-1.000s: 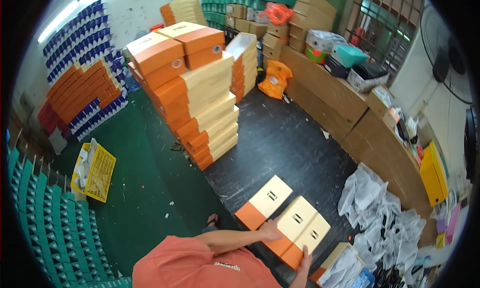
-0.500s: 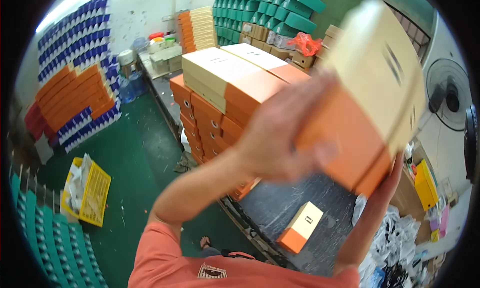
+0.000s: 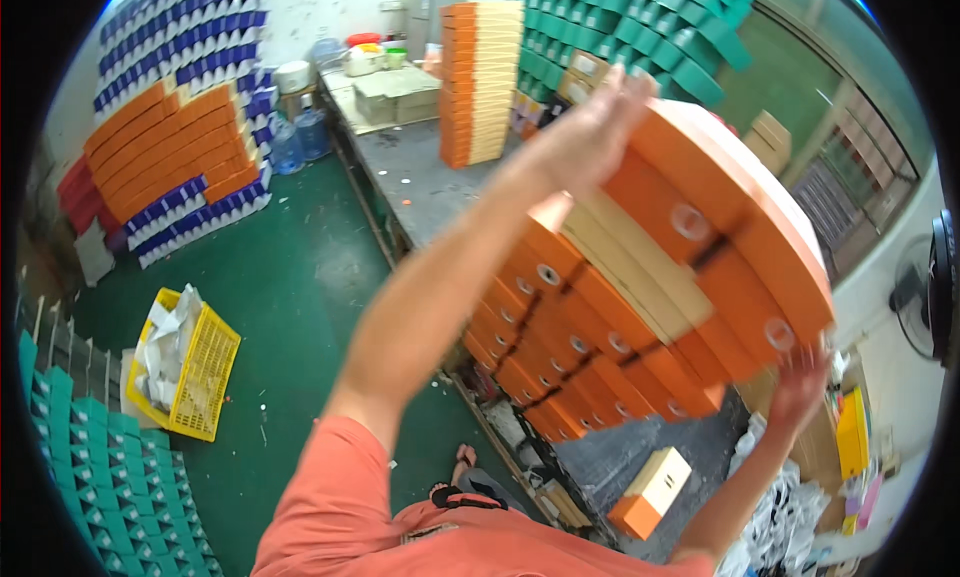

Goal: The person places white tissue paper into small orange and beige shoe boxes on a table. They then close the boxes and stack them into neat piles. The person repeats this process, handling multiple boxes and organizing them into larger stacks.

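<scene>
A row of orange boxes with round ringed holes in the near side is tilted at the top of the stack. My two hands grip it from opposite ends. My left hand presses its fingers against the far left end. At the near right end, my right hand holds the lower corner. Directly below stands a stack of orange drawer-like boxes with the same ringed holes; a cream strip shows between layers. Whether the held row touches the stack cannot be made out. A small cream-and-orange box lies on the dark table.
An orange-and-cream stack stands on the table's far part, by lidded tubs. Green boxes are piled behind. A yellow basket sits on the green floor at left. Plastic bags and a fan are at right.
The held boxes have turned from showing cream-and-orange faces to showing their ringed orange side, over the stack. My left hand has moved up to their far end. The view has shifted left.
</scene>
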Demonstrator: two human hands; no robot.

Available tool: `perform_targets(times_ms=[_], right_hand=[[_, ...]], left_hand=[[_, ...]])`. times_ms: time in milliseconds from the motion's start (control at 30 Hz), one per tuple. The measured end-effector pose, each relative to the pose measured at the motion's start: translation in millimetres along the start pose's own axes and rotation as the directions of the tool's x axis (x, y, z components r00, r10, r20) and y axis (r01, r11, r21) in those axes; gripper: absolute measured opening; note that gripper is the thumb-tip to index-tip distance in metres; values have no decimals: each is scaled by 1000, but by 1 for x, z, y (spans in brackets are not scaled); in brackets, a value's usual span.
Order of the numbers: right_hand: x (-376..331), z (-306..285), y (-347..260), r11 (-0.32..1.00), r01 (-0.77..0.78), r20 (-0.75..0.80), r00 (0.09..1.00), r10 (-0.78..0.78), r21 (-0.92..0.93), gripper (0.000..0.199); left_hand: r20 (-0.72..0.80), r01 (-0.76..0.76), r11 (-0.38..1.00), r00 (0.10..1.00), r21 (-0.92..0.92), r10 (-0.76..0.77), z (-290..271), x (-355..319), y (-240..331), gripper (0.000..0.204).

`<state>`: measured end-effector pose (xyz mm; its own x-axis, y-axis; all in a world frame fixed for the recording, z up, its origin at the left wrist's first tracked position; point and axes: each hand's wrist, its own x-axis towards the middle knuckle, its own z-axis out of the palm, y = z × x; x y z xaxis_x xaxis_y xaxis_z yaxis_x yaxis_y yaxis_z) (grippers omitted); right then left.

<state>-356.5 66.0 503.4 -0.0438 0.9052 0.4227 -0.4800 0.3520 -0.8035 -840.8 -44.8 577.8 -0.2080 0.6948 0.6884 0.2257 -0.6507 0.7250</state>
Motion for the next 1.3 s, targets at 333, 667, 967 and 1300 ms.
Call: perform_targets(times_ms=[333,667,967,1300], right_hand=[[-285,-105,428,88,-864,-716,464,521,-495,46],[-245,225,598,-132,-546,-65,-140,988,-827,53],[-172,432,710,-98,-360,-137,84,987,-928,27],[54,543,944,492,-390,-114,858,501,-778,29]], left_hand=[[-255,220,951,953,218,-162,-119,-148,-203,67],[-363,713,95,461,695,-810,-412,-327,-394,79],[-689,960,214,279,181,-669,-592,-281,-447,102],[-399,637,652,769,412,-499,-735,117,-573,130]])
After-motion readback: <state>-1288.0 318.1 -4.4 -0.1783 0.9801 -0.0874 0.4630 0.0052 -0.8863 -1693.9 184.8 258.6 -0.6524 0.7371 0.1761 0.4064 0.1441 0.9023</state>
